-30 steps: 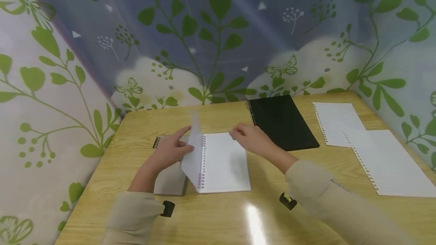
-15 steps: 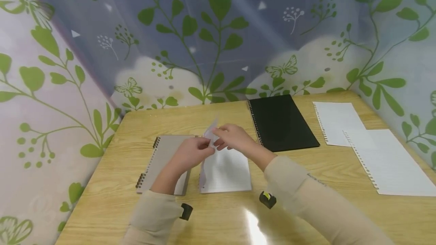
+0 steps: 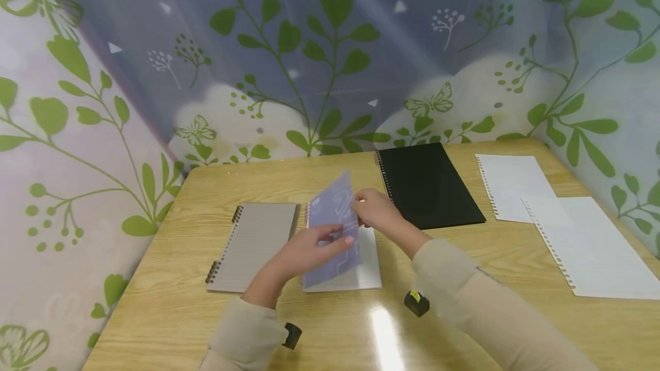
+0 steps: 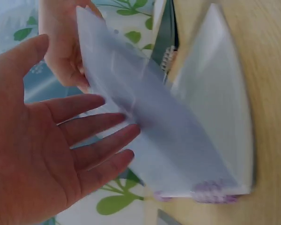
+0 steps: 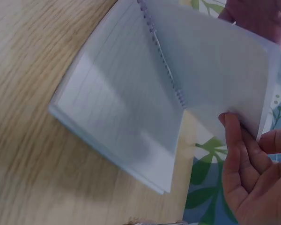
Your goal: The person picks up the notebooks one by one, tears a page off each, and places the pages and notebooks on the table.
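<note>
A small spiral notebook lies on the table with its translucent purple cover [image 3: 327,213] raised off the white lined pages [image 3: 369,271]. My right hand [image 3: 378,210] pinches the cover's free edge between thumb and fingers; the right wrist view shows this grip [image 5: 260,173] from the inner side. With fingers extended, my left hand [image 3: 309,252] lies against the cover's outer face. Those straight fingers [image 4: 100,140] reach the cover in the left wrist view. Purple binding rings [image 5: 161,54] join cover and pages.
Left of it lies a grey lined notebook [image 3: 255,245] with dark rings. A black spiral notebook [image 3: 430,188] sits behind on the right. Two loose white sheets with perforated edges, a smaller sheet [image 3: 515,179] and a larger sheet [image 3: 598,251], overlap at the table's right.
The cover has swung from left of the rings over toward the right, above the pages. My left hand has moved right, from near the grey notebook; my right hand now holds the cover's edge.
</note>
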`<state>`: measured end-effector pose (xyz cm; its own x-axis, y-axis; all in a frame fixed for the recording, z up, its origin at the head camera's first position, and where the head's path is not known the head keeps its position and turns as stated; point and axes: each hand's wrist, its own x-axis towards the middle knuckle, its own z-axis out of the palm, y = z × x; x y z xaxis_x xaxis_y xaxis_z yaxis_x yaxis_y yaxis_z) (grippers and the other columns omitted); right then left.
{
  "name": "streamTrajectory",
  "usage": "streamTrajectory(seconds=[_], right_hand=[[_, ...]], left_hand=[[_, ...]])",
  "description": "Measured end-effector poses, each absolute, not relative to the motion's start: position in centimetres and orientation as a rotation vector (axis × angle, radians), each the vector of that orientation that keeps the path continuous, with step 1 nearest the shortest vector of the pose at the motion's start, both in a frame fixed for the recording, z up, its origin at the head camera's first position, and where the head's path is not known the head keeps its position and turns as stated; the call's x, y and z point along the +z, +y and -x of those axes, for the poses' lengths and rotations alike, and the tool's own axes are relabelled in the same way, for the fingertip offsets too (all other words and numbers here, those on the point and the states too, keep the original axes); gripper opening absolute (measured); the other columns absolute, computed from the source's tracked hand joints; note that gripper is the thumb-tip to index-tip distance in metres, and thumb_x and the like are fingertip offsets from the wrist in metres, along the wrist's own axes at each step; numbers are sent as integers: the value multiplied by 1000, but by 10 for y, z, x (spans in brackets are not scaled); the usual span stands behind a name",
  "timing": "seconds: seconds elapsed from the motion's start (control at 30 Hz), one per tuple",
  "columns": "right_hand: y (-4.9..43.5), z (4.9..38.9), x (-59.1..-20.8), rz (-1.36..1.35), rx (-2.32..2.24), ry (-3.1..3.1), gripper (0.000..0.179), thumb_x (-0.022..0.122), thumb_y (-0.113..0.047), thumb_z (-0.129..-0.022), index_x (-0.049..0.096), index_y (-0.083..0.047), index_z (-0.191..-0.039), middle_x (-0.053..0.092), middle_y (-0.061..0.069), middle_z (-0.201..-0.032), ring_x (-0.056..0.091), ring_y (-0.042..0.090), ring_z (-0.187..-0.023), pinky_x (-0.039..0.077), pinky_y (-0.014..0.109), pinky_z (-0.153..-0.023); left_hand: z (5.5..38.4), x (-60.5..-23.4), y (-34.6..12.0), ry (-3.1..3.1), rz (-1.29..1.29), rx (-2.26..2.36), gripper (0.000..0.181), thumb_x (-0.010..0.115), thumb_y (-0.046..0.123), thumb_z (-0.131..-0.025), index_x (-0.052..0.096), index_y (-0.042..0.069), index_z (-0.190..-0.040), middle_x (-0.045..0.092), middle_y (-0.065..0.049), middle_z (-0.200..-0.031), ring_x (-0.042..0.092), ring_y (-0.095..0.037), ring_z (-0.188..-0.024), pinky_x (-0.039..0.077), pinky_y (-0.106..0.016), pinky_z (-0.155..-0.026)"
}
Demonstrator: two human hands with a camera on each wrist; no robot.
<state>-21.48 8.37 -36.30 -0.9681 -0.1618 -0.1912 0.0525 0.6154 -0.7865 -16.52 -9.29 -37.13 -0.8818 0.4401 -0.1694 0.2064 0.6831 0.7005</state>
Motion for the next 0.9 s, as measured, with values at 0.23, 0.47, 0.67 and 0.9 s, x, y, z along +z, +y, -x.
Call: streamTrajectory(seconds=[0.23, 0.47, 0.67, 0.9], right_hand=[[93, 214, -375, -14, -1356, 2555, 24, 42, -14, -88, 60, -1, -97, 59, 7, -72, 59, 17, -65, 54, 28, -63], [96, 210, -385, -64, -1360, 2588, 26, 43, -14, -88, 56, 1, -106, 60, 12, -82, 62, 21, -65, 55, 31, -61], [100, 207, -401, -32, -1226, 2705, 23, 46, -14, -87, 56, -1, -103, 62, 10, -77, 59, 18, -59, 44, 22, -53], [105, 201, -420, 43, -1135, 2819, 34, 49, -7, -84, 52, 5, -116, 64, 15, -100, 59, 22, -81, 49, 36, -74]], left_hand=[[175, -398, -103, 2591, -532, 982, 79, 56, 50, -86, 28, 6, -144, 23, -19, -150, 23, -36, -138, 23, -50, -111], [193, -425, -117, 2582, -337, 865, 105, 68, 54, -74, 13, 2, -147, -1, -20, -154, 2, -34, -143, 14, -48, -114], [197, -438, -116, 2623, -360, 759, 108, 69, 56, -73, 12, 1, -147, -7, -20, -154, 0, -34, -143, 13, -47, -115], [194, -441, -108, 2713, -380, 613, 107, 68, 55, -73, 14, 0, -146, -5, -24, -153, 4, -37, -142, 17, -46, -114]])
